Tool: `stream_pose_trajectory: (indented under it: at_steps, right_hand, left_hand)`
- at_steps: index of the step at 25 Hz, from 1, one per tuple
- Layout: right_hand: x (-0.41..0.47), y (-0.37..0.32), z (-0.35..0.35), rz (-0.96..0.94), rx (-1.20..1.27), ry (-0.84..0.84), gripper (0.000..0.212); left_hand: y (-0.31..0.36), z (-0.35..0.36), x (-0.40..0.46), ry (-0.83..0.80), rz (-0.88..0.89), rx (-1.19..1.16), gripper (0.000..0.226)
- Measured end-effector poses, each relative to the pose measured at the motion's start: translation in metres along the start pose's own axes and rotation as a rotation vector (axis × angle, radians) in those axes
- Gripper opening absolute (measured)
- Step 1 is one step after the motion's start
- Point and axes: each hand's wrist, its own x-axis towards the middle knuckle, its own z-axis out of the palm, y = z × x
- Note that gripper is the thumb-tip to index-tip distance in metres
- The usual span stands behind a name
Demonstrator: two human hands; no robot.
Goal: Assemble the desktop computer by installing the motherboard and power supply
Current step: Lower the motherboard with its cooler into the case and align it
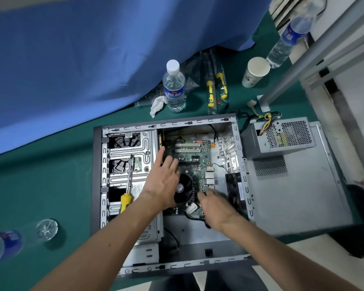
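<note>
Inspection point: motherboard seating, with the open case (135, 128) taken as landmark.

The motherboard (194, 158) lies inside the case, in its main bay, not yet judged seated: bare tray metal shows between the board's right edge and the case's rear wall, so the port block appears short of its openings. The left hand (163, 181) lies flat on the board, fingers straight and spread, palm beside the cooler fan (183, 190); it presses, grasping nothing. The right hand (215, 203) is at the board's near right corner, fingers curled down at the edge; the picture is blurred there, and I cannot tell whether it pinches the board or a cable.

The power supply (282, 137) sits outside the case, just beyond its rear wall, on the removed side panel (292, 196), wires loose. 1 yellow-handled screwdriver (127, 185) rests on the drive cage inside the case, left of the board. 2 more lie beyond the case's far wall.

Recommendation, as judgement: slide the board toward the rear wall until the ports enter their cut-outs, keeping pressure on the board's edges and off the fan. Confirm each screw hole sits over a standoff, and keep loose cables from under the board, before reaching for the screwdriver.
</note>
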Motion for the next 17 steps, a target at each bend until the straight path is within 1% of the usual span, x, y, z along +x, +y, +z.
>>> stream_pose_trajectory:
  at_steps: [3, 5, 6, 7, 8, 11, 12, 14, 16, 17]
  right_hand:
    - [0.016, 0.003, -0.028, -0.054, -0.187, 0.167, 0.049]
    - [0.038, 0.010, -0.055, -0.052, -0.251, 0.253, 0.035]
    - [0.048, 0.013, -0.069, -0.050, -0.291, 0.238, 0.026]
    - [0.057, 0.016, -0.081, -0.040, -0.317, 0.187, 0.021]
    - [0.065, 0.020, -0.087, -0.023, -0.311, 0.110, 0.019]
    - [0.078, 0.028, -0.087, 0.034, -0.237, -0.098, 0.035]
    - [0.078, 0.028, -0.087, 0.050, -0.225, -0.116, 0.032]
    - [0.077, 0.026, -0.096, 0.100, -0.187, -0.068, 0.019]
    - [0.077, 0.023, -0.101, 0.104, -0.158, 0.089, 0.023]
    - [0.077, 0.023, -0.100, 0.083, -0.141, 0.127, 0.021]
  left_hand:
    - [0.003, 0.003, 0.000, 0.010, 0.022, 0.030, 0.085]
    - [0.006, 0.006, 0.001, 0.039, 0.036, 0.036, 0.086]
    - [0.008, 0.007, 0.002, 0.065, 0.041, 0.018, 0.088]
    - [0.008, 0.008, 0.003, 0.084, 0.052, -0.011, 0.090]
    - [0.008, 0.009, 0.004, 0.101, 0.066, -0.045, 0.090]
    - [0.008, 0.012, 0.006, 0.135, 0.081, -0.123, 0.089]
    - [0.007, 0.012, 0.007, 0.138, 0.085, -0.134, 0.090]
    - [0.006, 0.012, 0.007, 0.128, 0.101, -0.153, 0.091]
    - [0.004, 0.011, 0.008, 0.126, 0.105, -0.172, 0.091]
    - [0.004, 0.011, 0.008, 0.123, 0.105, -0.180, 0.092]
